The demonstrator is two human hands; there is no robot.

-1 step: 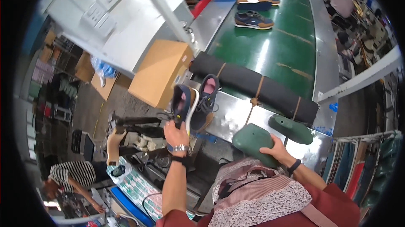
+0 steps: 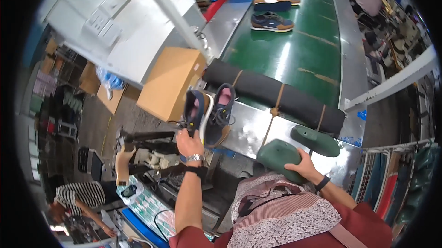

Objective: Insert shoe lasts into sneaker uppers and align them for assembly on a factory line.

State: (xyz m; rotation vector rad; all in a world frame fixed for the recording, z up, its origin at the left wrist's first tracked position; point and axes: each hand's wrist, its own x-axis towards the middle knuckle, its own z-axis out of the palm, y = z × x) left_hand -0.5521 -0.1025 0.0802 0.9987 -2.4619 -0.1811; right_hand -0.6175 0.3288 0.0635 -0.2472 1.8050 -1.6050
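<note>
My left hand is closed around the toe end of a navy shoe, whose pale sole edge faces right. Against that sole edge stands a second navy shoe with a brown toe and pink lining, on the metal end of the conveyor. In my right hand is a green shoe last, gripped at its near right side and tilted over my apron. Another green shoe last lies just beyond that hand on the metal ledge.
A black roller tied with cords crosses the end of the green conveyor belt. Finished shoes sit farther up the belt. At left are a cardboard box and a machine stand. A co-worker in stripes is at lower left.
The whole view has shifted slightly. My right hand has moved a little rightward with the green shoe last. My left hand keeps its hold on the shoe.
</note>
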